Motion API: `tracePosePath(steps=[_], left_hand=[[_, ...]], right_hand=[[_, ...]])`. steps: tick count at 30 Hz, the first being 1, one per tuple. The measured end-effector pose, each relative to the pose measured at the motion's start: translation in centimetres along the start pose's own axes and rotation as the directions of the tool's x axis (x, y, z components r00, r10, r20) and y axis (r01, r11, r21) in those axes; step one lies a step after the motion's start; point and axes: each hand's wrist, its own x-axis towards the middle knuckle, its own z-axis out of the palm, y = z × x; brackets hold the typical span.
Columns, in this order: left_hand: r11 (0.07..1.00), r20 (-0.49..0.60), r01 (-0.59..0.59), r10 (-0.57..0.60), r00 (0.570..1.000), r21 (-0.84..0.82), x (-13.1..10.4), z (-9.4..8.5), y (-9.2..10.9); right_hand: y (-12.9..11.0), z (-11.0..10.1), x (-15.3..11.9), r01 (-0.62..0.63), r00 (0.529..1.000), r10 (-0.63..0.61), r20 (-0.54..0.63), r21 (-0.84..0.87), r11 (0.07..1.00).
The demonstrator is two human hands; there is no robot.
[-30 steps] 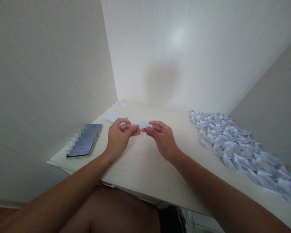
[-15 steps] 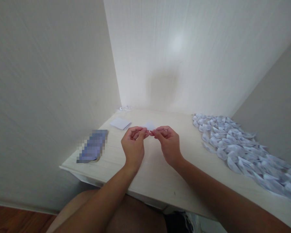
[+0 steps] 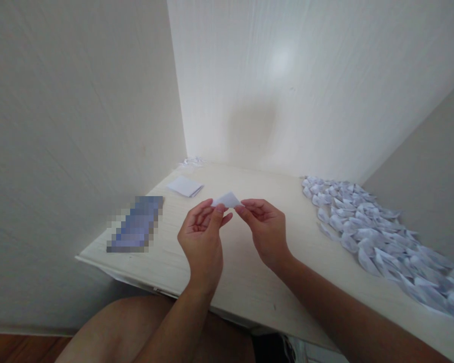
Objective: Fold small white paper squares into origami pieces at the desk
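Note:
Between my two hands is a small piece of white folded paper (image 3: 229, 200), held above the table with a pointed corner upward. My left hand (image 3: 203, 229) pinches its left end between thumb and fingers. At the right end, my right hand (image 3: 265, 227) grips the paper's corner with thumb and forefinger. A stack of white paper squares (image 3: 185, 186) lies on the table just beyond my left hand.
Many small folded white paper pieces (image 3: 359, 222) spread along the right side of the white table (image 3: 245, 282). A blurred-out bluish flat object (image 3: 136, 224) lies at the left edge. Small white scraps (image 3: 192, 161) sit in the back left corner. Walls enclose the back and sides.
My hands have moved slightly apart, and more of the folded paper shows between them, its peak now clearer. The view has shifted a little.

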Motion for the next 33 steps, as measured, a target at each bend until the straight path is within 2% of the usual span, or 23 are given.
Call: tracePosePath(steps=[4, 11, 16, 23, 29, 33], left_hand=[[0.999, 0.000, -0.007, 0.007, 1.000, 0.031, -0.1, -0.5, -0.2], [0.992, 0.027, 0.032, -0.035, 0.999, 0.121, 0.1, -1.3, -0.1], [0.971, 0.134, 0.047, -0.080, 0.988, 0.235, 0.8, -2.2, 0.6], [0.935, 0.233, 0.038, -0.127, 0.964, 0.353, 1.1, -2.6, 1.4], [0.909, 0.371, -0.102, -0.061, 0.927, 0.404, 1.1, -3.2, 1.6], [0.864, 0.413, -0.219, 0.015, 0.910, 0.453, 1.1, -3.5, 1.8]], right_hand=[[-0.5, 0.1, 0.0, -0.134, 0.989, 0.125, 0.085, 0.117, 0.984], [-1.0, -0.1, 0.1, -0.259, 0.946, 0.228, 0.230, 0.114, 0.959], [-0.7, -0.4, 0.2, -0.233, 0.941, 0.208, 0.267, 0.065, 0.970], [-0.7, -0.5, 0.4, -0.139, 0.962, 0.151, 0.228, -0.068, 0.988], [-1.1, -0.5, 0.5, -0.127, 0.961, 0.152, 0.229, -0.119, 0.985], [-0.8, -0.7, 0.6, -0.156, 0.944, 0.189, 0.272, -0.140, 0.978]])
